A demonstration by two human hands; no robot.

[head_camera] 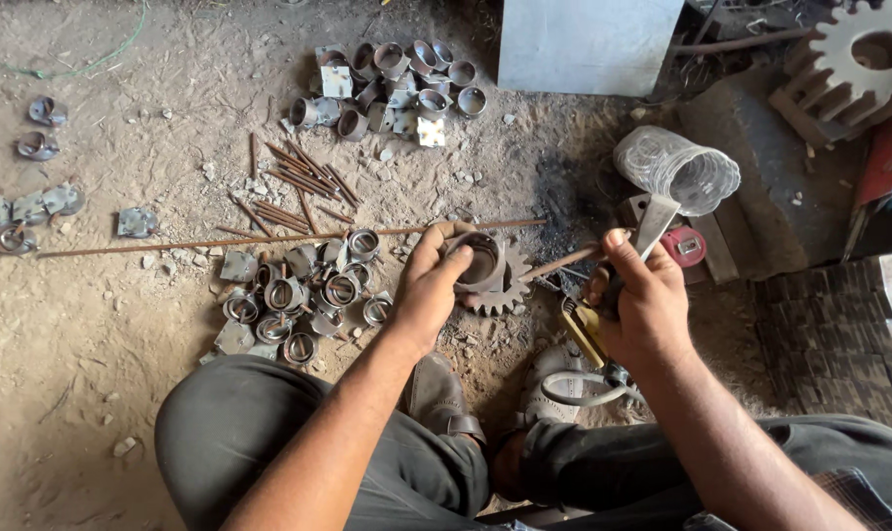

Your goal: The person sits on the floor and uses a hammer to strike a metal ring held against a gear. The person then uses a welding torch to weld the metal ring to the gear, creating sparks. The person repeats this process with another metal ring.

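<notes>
My left hand (428,285) grips a short metal ring (480,260) and holds it over a small toothed gear (506,288) lying on the dirt floor. My right hand (640,300) is closed on a welding electrode holder with a yellow jaw (583,329). A thin rod (558,264) clamped in it points left, its tip close to the ring. A cable (575,391) trails from the holder across my shoe.
Several metal rings on square plates lie in a pile (303,290) left of my hand, more at the top (392,88) and far left (28,211). Loose rods (298,182), a long rod (269,239), a wire coil (677,167), a large gear (863,54), a grey box (588,44).
</notes>
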